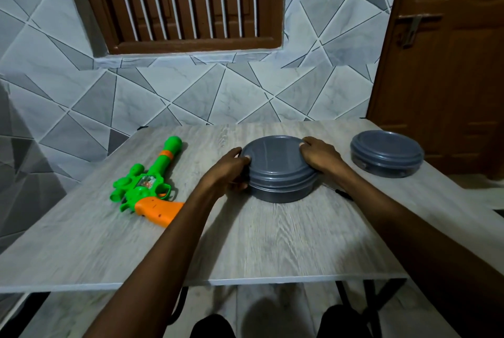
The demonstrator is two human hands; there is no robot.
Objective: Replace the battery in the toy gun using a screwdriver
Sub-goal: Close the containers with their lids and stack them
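Observation:
A green and orange toy gun lies on the left part of the wooden table, barrel pointing away from me. In the middle stands a round grey lidded container. My left hand grips its left side, thumb on the lid's rim. My right hand grips its right side, fingers curled over the lid's edge. A thin dark tool, likely the screwdriver, lies on the table just under my right forearm, mostly hidden.
A second grey lidded container stands at the table's far right. A tiled wall with a barred window is behind the table. A brown door is to the right. The table's front edge is near my knees.

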